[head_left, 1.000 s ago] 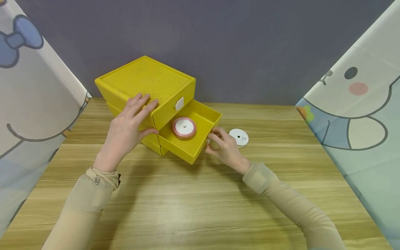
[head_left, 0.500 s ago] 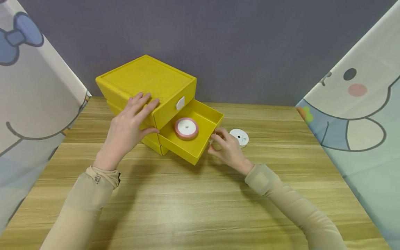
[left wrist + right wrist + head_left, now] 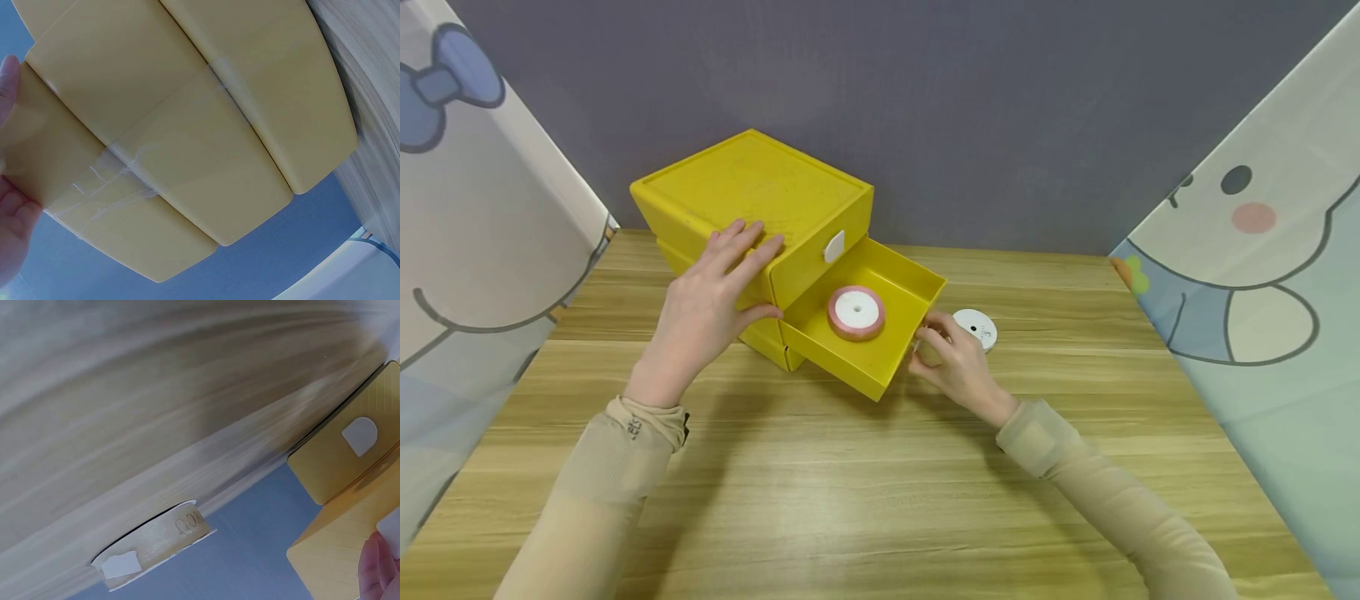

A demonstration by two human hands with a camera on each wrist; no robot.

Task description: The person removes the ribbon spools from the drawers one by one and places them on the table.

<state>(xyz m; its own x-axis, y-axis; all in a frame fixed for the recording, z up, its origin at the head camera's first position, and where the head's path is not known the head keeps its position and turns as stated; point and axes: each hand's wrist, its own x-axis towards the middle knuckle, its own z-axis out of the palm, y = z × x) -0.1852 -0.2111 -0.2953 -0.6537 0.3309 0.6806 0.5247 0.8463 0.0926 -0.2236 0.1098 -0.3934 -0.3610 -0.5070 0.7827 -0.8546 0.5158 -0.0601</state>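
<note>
A yellow drawer cabinet (image 3: 745,183) stands on the table, its middle drawer (image 3: 891,325) pulled far out. Inside lies a spool of pink ribbon (image 3: 857,312) with a white face. My right hand (image 3: 957,363) pinches the drawer's white handle (image 3: 391,532) between thumb and fingers; in the head view the fingers mostly cover it. My left hand (image 3: 703,308) rests on the cabinet's near top edge, fingers spread over the top and thumb toward the front corner. The left wrist view shows the cabinet's side (image 3: 169,131) with clear tape across it.
A white spool of cream ribbon (image 3: 164,536) lies on the wooden table (image 3: 820,500), just beyond my right hand. The top drawer, with its white handle (image 3: 834,247), is closed. A grey wall (image 3: 1000,125) stands behind, with cartoon-printed cloths at both sides.
My right hand has drawn the middle drawer a little farther out, toward the right and nearer me, and the pink ribbon spool has come along with it. My left hand has stayed in place.
</note>
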